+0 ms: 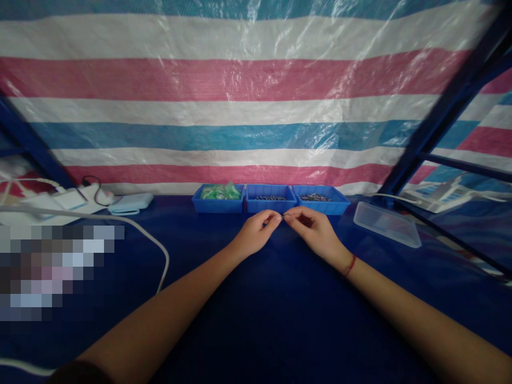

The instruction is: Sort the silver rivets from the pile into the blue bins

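My left hand (258, 230) and my right hand (314, 228) meet fingertip to fingertip over the table, each closed in a pinch. Between them a tiny dark piece shows at the fingertips; it is too small to name. Just behind the hands stand three blue bins in a row. The left bin (219, 207) holds green items in clear plastic. In the middle bin (270, 205) lie small metal parts. Similar thin metal pieces fill part of the right bin (326, 207). A red cord circles my right wrist.
A clear plastic lid (387, 224) lies on the dark blue table (256, 330) at right. Leftward are a power strip (60, 204), a light blue case (131, 204) and a white cable (160, 245). Blue metal posts (428, 130) flank a striped sheet (256, 80).
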The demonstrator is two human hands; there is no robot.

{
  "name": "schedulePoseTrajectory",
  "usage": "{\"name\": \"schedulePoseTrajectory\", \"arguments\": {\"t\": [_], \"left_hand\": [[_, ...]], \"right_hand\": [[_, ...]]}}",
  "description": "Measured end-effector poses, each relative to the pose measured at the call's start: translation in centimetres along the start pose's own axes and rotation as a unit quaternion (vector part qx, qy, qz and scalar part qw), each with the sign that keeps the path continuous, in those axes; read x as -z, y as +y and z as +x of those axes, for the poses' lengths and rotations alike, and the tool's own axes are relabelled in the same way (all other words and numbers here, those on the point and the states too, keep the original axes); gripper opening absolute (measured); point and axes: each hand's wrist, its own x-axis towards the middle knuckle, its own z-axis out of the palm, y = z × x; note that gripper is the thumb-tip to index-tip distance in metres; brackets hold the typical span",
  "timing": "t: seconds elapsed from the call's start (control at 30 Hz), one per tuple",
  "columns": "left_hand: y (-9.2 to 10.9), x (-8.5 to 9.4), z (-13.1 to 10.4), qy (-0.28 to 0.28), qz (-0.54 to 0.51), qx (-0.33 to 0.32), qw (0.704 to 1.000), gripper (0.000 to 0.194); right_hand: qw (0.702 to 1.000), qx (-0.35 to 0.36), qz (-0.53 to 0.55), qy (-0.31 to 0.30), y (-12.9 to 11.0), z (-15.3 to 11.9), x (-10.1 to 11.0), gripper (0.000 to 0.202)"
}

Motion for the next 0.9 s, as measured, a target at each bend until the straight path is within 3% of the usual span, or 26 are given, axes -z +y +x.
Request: {"name": "schedulePoseTrajectory", "arguments": {"t": [0.17,0.33,0.53,0.6,0.67,0.77,0.9], "left_hand": [[-0.1,-0.2,-0.1,-0.006,0.025,-0.006,1.0,0.021],[0.1,0.0,-0.2,0.042,0.043,-0.019,0.998,0.016],[0.6,0.1,-0.3,0.079,0.032,-0.022,0.996,0.018],[0.5,0.0,-0.3,0.075,0.009,-0.015,0.997,0.026],[0.4,0.0,-0.4,0.074,-0.008,-0.012,0.997,0.033],[0.4,0.0,-0.4,0.047,-0.025,-0.009,0.999,0.034],[0.7,0.0,-0.5,0.012,-0.028,0.008,1.0,0.032]], "right_hand": [[0.999,0.024,-0.044,-0.006,-0.2,-0.1,0.1,0.02],[0.991,0.041,-0.125,-0.01,-1.0,-0.2,0.3,0.017],[0.985,0.021,-0.121,-0.121,-1.2,0.0,0.2,0.025],[0.991,0.018,-0.114,-0.073,-0.7,0.5,0.6,0.027],[0.991,0.003,-0.134,0.031,0.2,1.2,1.6,0.029],[0.96,-0.067,-0.224,0.157,1.8,2.4,4.1,0.035],[0.936,-0.123,-0.28,0.172,3.2,3.0,6.5,0.043]]}}
